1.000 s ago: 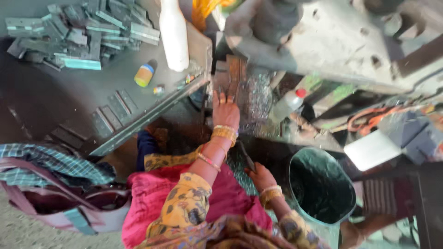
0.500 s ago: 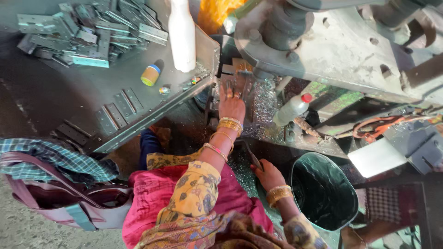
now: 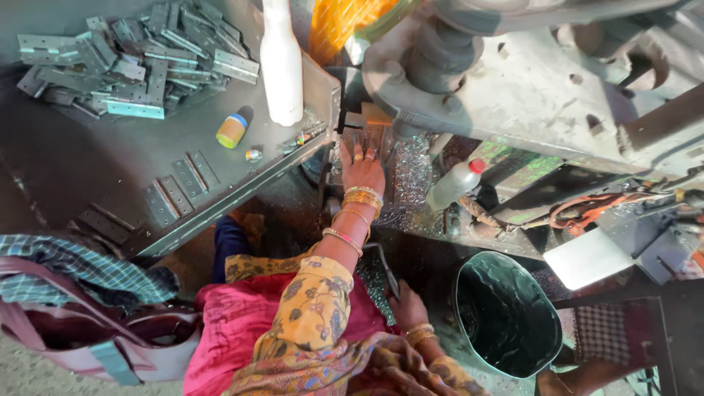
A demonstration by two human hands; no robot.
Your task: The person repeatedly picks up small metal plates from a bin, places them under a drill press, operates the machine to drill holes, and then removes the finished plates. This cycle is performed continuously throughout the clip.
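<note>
My left hand (image 3: 363,167), with gold bangles at the wrist, lies flat on the bed of a heavy grey press machine (image 3: 513,81). Its fingers rest on a small metal plate (image 3: 364,138) under the tool. My right hand (image 3: 408,304) is low by my lap, next to a black bucket (image 3: 506,315), and grips a dark flat metal strip (image 3: 384,268) that points up toward the machine. Shiny metal chips (image 3: 414,176) cover the bed around my left hand.
A heap of grey hinges (image 3: 132,55) lies on the dark bench (image 3: 59,161) at the upper left, with a white bottle (image 3: 281,66), a small yellow and blue container (image 3: 232,130) and flat hinges (image 3: 180,187). A red-capped plastic bottle (image 3: 455,183) lies right of the hand. A pink bag (image 3: 95,330) sits lower left.
My left hand has stayed on the press bed. My right hand has dropped a little lower and to the right, toward the bucket, still with the strip.
</note>
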